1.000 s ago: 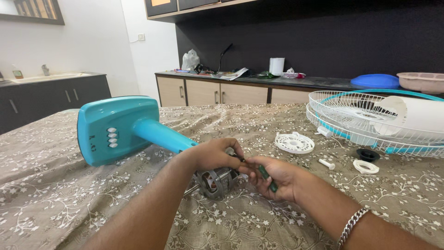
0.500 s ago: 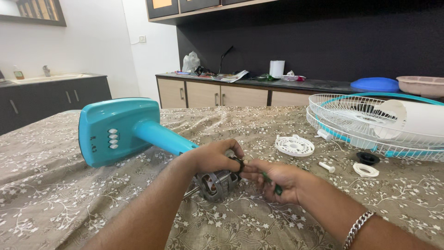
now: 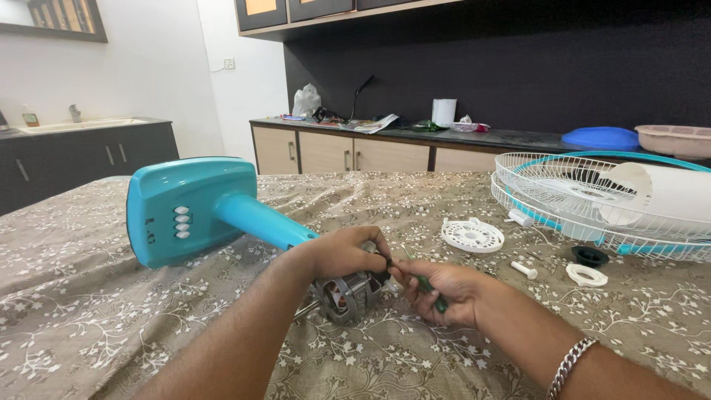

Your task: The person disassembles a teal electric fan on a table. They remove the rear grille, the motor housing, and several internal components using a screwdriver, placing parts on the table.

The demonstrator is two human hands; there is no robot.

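Starting at the far left, we see a dark cabinet with a sink [image 3: 78, 124] against the white wall. Nearer, on the table's floral cloth [image 3: 96, 318], lies the turquoise fan stand [image 3: 189, 209], tipped on its side with its square base facing us and its neck running right toward our hands.

Our left hand [image 3: 339, 252] comes in from the near left and curls closed over the top of the bare fan motor [image 3: 342, 295], fingertips pinching at its right end. The motor rests on the cloth near the middle of the table, at the end of the stand's neck, its metal frame and copper windings showing below our palm.

Just right of it, our right hand [image 3: 441, 290] is closed around a green-handled screwdriver [image 3: 428, 286], the handle lying across the fingers and the tip pointing left at the spot where our left fingertips meet the motor. A silver chain bracelet [image 3: 570, 364] sits on that wrist.

Farther right on the cloth we find a round white vented cover [image 3: 472, 234], a small white peg [image 3: 523, 270], a white ring [image 3: 586, 275] and a black cap [image 3: 590, 255], all apart from one another. At the far right lie the white wire fan guards [image 3: 592, 198] with a white fan blade [image 3: 666, 194] resting in them. Behind, a dark counter [image 3: 474, 135] carries a paper roll, a blue lid [image 3: 600, 138] and a pink basin [image 3: 678, 138].
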